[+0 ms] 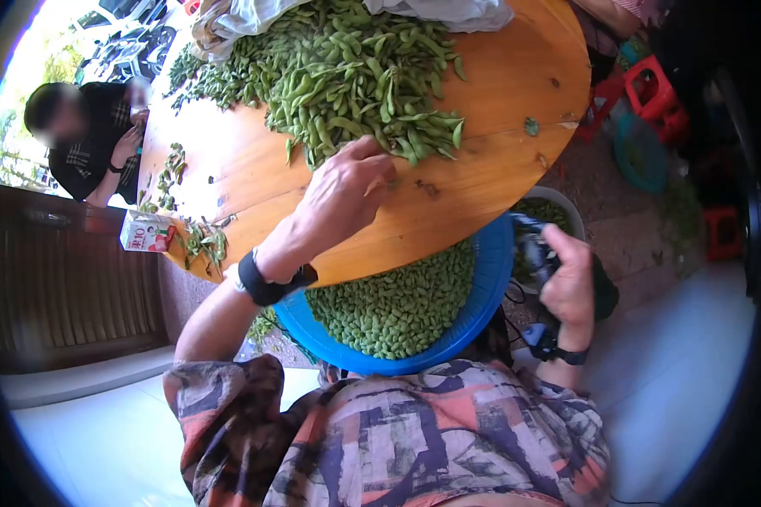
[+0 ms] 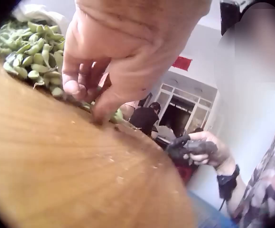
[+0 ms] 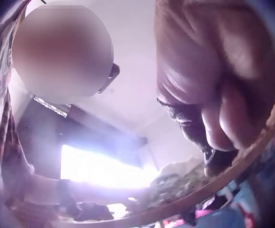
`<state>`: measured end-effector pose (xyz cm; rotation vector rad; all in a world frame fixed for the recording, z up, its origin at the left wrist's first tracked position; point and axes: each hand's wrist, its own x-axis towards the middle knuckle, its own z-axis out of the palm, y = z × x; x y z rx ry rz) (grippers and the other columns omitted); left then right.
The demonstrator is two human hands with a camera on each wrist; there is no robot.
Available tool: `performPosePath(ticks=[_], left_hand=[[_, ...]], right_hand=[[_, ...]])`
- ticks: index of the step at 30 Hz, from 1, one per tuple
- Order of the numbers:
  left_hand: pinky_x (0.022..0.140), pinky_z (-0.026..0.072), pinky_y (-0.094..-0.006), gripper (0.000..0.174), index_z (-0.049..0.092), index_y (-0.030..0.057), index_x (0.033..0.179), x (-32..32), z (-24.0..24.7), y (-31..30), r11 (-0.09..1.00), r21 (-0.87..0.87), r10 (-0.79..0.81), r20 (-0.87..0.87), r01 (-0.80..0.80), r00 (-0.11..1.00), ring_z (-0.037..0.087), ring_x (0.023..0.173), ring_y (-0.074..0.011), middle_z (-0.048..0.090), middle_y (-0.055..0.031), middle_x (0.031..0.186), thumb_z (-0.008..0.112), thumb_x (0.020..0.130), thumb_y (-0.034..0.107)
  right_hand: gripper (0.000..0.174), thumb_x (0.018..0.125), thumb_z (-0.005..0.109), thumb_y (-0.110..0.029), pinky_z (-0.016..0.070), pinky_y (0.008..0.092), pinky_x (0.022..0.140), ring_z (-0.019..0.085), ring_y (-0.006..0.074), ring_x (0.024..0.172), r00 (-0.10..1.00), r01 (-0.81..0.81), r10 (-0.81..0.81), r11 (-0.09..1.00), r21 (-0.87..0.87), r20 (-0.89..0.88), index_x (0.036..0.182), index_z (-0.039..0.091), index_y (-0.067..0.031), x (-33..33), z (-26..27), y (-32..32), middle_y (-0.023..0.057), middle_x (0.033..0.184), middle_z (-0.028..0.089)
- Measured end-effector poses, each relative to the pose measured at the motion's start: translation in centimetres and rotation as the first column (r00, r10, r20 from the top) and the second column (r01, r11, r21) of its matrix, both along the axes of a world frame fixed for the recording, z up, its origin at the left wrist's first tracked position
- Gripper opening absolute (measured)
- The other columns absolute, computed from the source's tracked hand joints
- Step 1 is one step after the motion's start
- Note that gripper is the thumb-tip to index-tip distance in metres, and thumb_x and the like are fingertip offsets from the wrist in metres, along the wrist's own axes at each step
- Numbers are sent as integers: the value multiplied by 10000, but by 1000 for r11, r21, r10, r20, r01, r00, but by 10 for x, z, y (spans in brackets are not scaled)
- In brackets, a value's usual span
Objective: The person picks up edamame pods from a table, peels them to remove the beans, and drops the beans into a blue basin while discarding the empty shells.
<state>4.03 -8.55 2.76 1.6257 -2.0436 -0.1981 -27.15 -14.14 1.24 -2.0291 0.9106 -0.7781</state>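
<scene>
Beside the near edge of a pile of green soybean pods point(image 1: 347, 72) on the wooden table point(image 1: 448, 194) is my left hand point(image 1: 342, 190). In the left wrist view, its fingers point(image 2: 73, 87) bend downward and the thumb comes close to the tabletop, with green pods just behind; I cannot tell whether a pod is pinched between them. Off the table's right side, my right hand point(image 1: 571, 275) grips a dark tool point(image 1: 539, 253), blurred in the head view. The right wrist view shows the tool point(image 3: 189, 124) as black with a shiny metal bit, partly hidden by curled fingers.
A blue basin point(image 1: 490, 279) of loose green pods point(image 1: 397, 308) stands below the table edge. A pale tub point(image 1: 566, 203) is behind my right hand. A drink carton point(image 1: 148, 231) and stray stalks lie at left, near another person point(image 1: 101, 144). Red stools point(image 1: 651, 93) stand at right.
</scene>
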Motion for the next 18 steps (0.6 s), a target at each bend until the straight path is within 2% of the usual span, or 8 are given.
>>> performPosePath(ticks=[1,3,4,5,7,10,12,18], left_hand=[[685,507,-333,96,639,12,890,-5,1,6,1000,3,-5,0,5,1000,616,805,-280,599,-100,856,672,799,9],[658,496,-285,97,630,22,890,-17,5,21,955,240,243,-291,-175,926,634,771,-173,638,-51,843,696,819,29],[629,487,-236,104,611,30,919,-22,2,29,950,267,267,-434,-160,861,623,744,-86,655,-11,825,693,856,30],[629,487,-236,104,611,30,919,-26,2,37,948,273,271,-435,-161,859,623,744,-86,655,-11,825,693,856,30],[609,496,-219,116,587,33,950,-35,1,51,913,406,358,-839,34,410,621,717,-75,643,-12,808,669,876,-2],[565,479,-199,132,556,35,908,-46,-4,64,929,370,346,-884,17,313,599,659,-61,616,-8,778,664,871,-31],[556,466,-190,190,513,46,874,-49,-8,69,938,346,338,-913,-5,226,584,654,-49,582,8,763,664,850,-66],[560,480,-201,244,453,47,910,-51,-12,74,942,334,329,-913,-20,243,591,667,-61,568,2,765,650,848,-83]], right_hand=[[338,733,522,72,456,313,641,549,214,635,994,-73,72,997,13,84,1039,650,5,16,1,4,140,736,588],[384,777,537,39,442,274,609,519,124,628,992,-111,93,965,237,86,1138,658,-15,41,3,14,75,720,578],[376,809,539,10,429,257,592,505,95,626,987,-137,104,946,293,122,1166,653,-23,54,5,17,51,713,568],[370,840,540,-19,417,241,575,490,66,625,981,-165,116,923,348,158,1194,649,-32,66,8,20,28,707,559],[327,885,543,-67,402,219,556,482,47,615,960,-232,119,848,476,255,1191,652,-36,80,1,23,-10,701,556],[310,883,564,-53,381,171,544,485,-1,636,896,-412,134,611,676,424,1178,656,-26,89,-3,25,-45,731,556],[299,872,571,-47,392,179,556,495,9,646,897,-421,174,619,663,407,1155,663,-21,91,2,25,-39,735,565],[278,821,587,-2,445,228,678,541,68,750,915,-398,265,723,565,305,1084,678,-4,93,8,26,5,785,608]])
